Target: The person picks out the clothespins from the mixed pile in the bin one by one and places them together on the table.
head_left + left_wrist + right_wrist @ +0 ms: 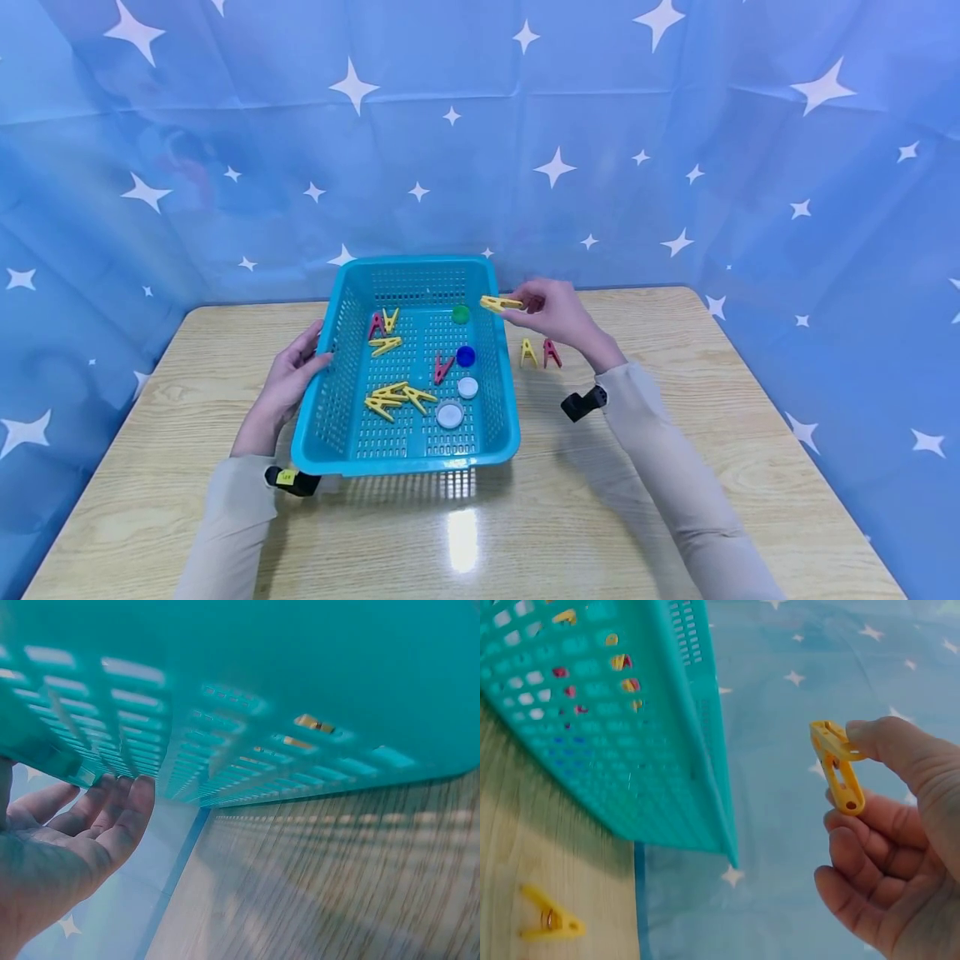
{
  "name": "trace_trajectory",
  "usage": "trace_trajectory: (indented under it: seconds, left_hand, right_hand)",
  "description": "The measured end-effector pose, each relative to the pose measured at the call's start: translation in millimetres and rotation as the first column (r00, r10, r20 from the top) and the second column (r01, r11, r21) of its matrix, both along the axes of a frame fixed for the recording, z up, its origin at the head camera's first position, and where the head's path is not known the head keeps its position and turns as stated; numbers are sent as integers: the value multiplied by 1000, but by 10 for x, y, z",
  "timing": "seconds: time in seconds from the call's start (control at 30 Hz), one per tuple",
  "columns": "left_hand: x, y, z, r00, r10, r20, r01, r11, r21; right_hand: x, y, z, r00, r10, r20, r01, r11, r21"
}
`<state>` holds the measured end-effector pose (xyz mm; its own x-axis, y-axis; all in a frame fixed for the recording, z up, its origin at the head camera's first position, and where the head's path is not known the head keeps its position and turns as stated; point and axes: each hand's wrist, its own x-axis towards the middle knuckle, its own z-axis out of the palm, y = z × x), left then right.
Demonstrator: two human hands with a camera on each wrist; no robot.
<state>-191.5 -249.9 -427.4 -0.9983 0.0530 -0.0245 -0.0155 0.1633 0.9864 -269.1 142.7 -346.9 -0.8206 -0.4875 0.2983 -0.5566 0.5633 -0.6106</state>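
Right hand (555, 312): pinches a yellow clothespin (500, 304) between thumb and fingers (870, 735), held above the right rim of the teal basket (330, 417); remaining fingers loosely curled below.
Left hand (288, 383): rests against the basket's left wall, fingers (120, 817) nearly straight along the slotted side, not clamped on anything.
Basket position: on the wooden surface (675, 500), near centre, long side running away from the person.
Count, pegs in basket: roughly seven or eight yellow, in a pile (393, 398) and a pair (386, 333) nearer the far end; two red (442, 367); overlap in the pile makes the yellow count uncertain.
Count, caps in basket: four, namely green cap (461, 314), blue cap (466, 356), two white caps (457, 402).
Count, pegs outside: one yellow peg (528, 352), one red peg (552, 353), standing just beside each other, right of the basket.
Risk: held peg sits over the rim edge, not well inside; likely to glance off the rim and land on the surface if let go here.
Risk: light pinch near one end; peg could pivot or slip.
Risk: sleeve passes near the two standing pegs; could knock them over.
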Motion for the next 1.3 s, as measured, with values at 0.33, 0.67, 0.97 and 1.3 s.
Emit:
trace_trajectory:
  seconds: [0.33, 0.67, 0.97, 1.3]
  left_hand:
    - [1, 2, -9, 1000, -1, -2, 1, 1000, 2]
    - [9, -2, -15, 1000, -4, -1, 4, 1000, -1]
    - [-1, -6, -16, 1000, 0, -2, 0, 1000, -1]
    - [1, 2, -9, 1000, 1, -2, -1, 1000, 1]
  right_hand:
    - [19, 357, -192, 992, -128, 24, 128, 991, -27]
    - [22, 645, -480, 965, -253, 74, 252, 968, 17]
    - [4, 835, -738, 934, -344, 96, 342, 939, 30]
    - [-14, 966, -972, 874, -452, 176, 442, 892, 97]
